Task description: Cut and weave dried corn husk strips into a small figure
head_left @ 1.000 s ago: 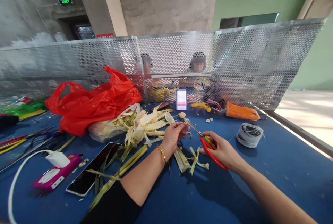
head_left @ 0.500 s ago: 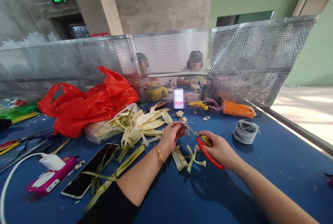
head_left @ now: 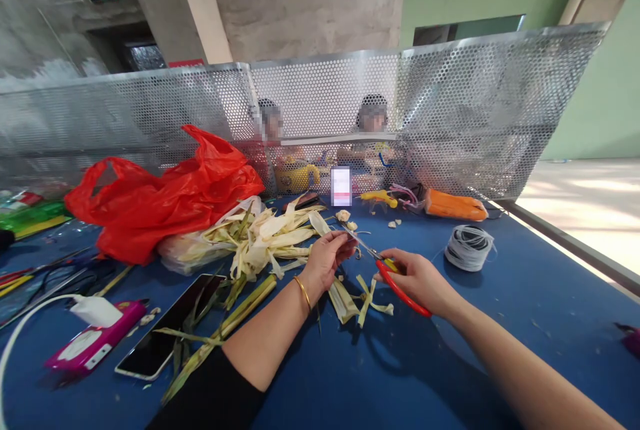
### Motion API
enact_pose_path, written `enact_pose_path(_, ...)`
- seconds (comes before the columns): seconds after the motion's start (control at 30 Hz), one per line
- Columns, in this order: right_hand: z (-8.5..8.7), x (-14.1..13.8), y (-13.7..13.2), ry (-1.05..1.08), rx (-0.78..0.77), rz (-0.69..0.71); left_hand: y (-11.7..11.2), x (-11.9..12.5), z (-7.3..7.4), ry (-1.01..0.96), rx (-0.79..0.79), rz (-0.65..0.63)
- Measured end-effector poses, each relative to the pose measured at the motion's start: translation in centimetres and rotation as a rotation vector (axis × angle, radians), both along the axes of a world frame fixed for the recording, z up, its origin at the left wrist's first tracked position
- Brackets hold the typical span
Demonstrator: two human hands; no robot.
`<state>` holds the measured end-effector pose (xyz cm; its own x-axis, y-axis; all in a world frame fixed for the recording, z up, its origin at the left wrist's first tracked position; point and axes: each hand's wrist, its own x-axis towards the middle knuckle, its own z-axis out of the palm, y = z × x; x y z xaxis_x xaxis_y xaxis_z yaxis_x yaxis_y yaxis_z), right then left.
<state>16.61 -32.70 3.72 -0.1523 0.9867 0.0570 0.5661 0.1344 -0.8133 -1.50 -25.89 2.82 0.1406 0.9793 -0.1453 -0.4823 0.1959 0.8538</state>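
Note:
My right hand [head_left: 423, 280] is closed around the red handles of a pair of scissors [head_left: 389, 273]; the blades point up-left toward my left hand. With its fingers pinched, my left hand [head_left: 325, 258] holds a small pale strip of dried leaf right at the blade tips. A gold bangle sits on the left wrist. Cut leaf strips [head_left: 363, 297] lie on the blue table [head_left: 500, 323] just below both hands. A heap of pale corn husks [head_left: 263, 237] lies to the left of my left hand.
A red plastic bag [head_left: 165, 193] sits behind the husks. A phone [head_left: 167, 327], a pink power bank [head_left: 87, 347] with white charger, a grey cord coil [head_left: 467, 247] and an orange tool [head_left: 453, 205] lie around. A perforated metal screen [head_left: 475, 123] fences the far edge; two people sit behind it.
Both hands stay together at the leaf strip with the scissors. The view has shifted slightly, so everything sits a little lower-left than before.

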Motion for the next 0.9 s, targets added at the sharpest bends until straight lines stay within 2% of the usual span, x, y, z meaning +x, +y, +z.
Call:
enact_pose_path(0.17,0.4,0.0,-0.2,-0.132,0.036,-0.078,-0.1,0.0,0.2,0.033,-0.011,0.003)
enact_pose_path(0.3,0.8,0.3,-0.2,-0.528,0.036,-0.189,-0.4,-0.2,0.6,0.133,-0.008,0.028)
enact_pose_path(0.37,0.8,0.4,-0.3,-0.727,0.008,-0.203,-0.7,-0.3,1.0,0.166,0.013,0.029)
enact_pose_path(0.43,0.6,0.4,-0.4,-0.833,-0.027,-0.182,-1.1,-0.4,1.4,0.192,0.030,0.024)
enact_pose_path(0.7,0.9,-0.2,-1.5,-0.948,0.009,-0.069,-3.9,-0.8,3.3,0.214,0.106,-0.026)
enact_pose_path(0.9,1.2,-0.5,-1.9,-0.977,0.034,-0.058,-6.8,-1.0,3.2,0.222,0.087,-0.036)
